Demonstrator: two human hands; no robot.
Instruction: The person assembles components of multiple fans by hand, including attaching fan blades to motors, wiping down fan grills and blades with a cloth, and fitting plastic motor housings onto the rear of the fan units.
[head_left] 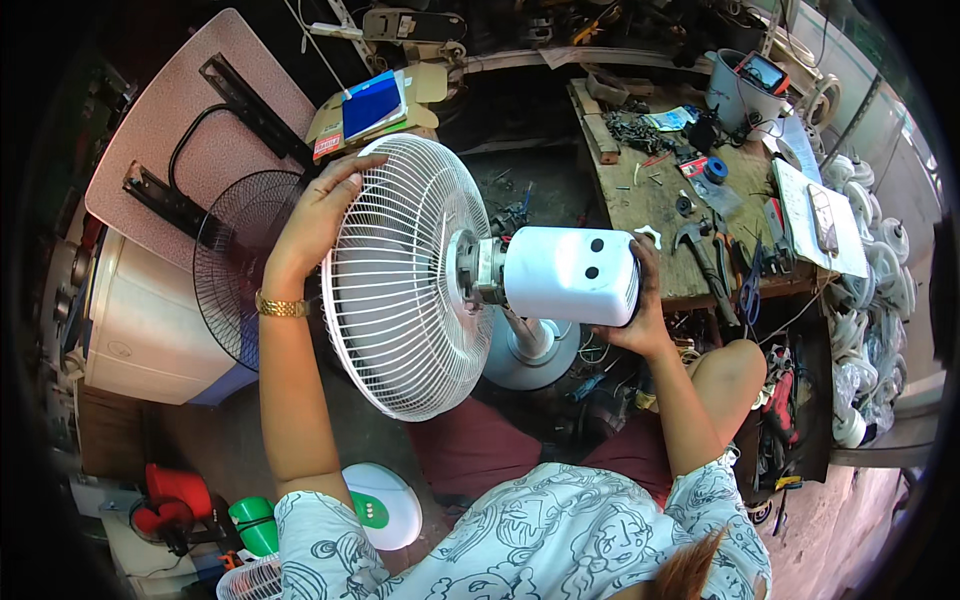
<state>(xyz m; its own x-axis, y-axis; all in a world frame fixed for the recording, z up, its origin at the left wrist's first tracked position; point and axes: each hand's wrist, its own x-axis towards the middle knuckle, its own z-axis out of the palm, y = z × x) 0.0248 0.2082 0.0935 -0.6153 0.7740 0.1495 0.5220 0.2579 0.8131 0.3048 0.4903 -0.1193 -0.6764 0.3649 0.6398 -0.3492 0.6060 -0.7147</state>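
A standing fan is held in front of me with its white wire guard [385, 300] facing left. My left hand [315, 215] closes on the guard's upper left rim, with the fingers over its edge. On the right, my right hand [645, 315] wraps round the back end of the white motor housing [555, 275], which has two dark holes. Between housing and guard, a bare metal motor part [480, 268] shows. Below the housing, a pole leads down to the round grey fan base [535, 368]. Part of my right fingers is hidden behind the housing.
A wooden workbench [625, 190] at the right carries a hammer [703, 258], blue-handled scissors [750, 297], pliers and loose screws. A dark fan guard [235, 270] stands at the left. A white and green round part [385, 507] lies near my left elbow. White bagged parts hang far right.
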